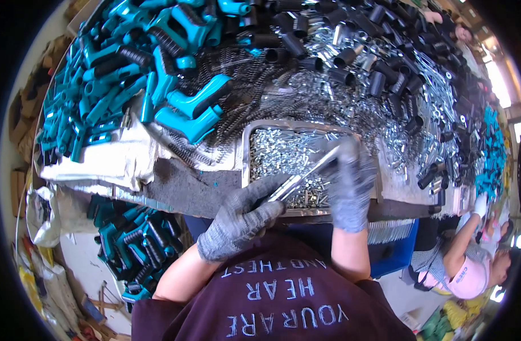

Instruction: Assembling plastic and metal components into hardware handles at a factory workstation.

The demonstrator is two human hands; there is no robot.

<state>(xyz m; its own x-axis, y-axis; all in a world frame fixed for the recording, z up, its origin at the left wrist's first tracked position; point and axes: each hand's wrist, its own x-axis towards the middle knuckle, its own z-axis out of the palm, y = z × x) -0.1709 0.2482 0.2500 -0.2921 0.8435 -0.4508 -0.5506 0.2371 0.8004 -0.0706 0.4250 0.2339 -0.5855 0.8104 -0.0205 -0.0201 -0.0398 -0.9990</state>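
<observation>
Teal shells heaped at ten o'clock on the desk, left grip narrowed on a rod slanted toward two o'clock over the tray, right grip blurred by its upper end, hold impossible to tell, black tubes strewn at one o'clock.

Co-worker at right (pink top); blue bin nearer; crumpled white bag at left; cardboard boxes beyond.
</observation>
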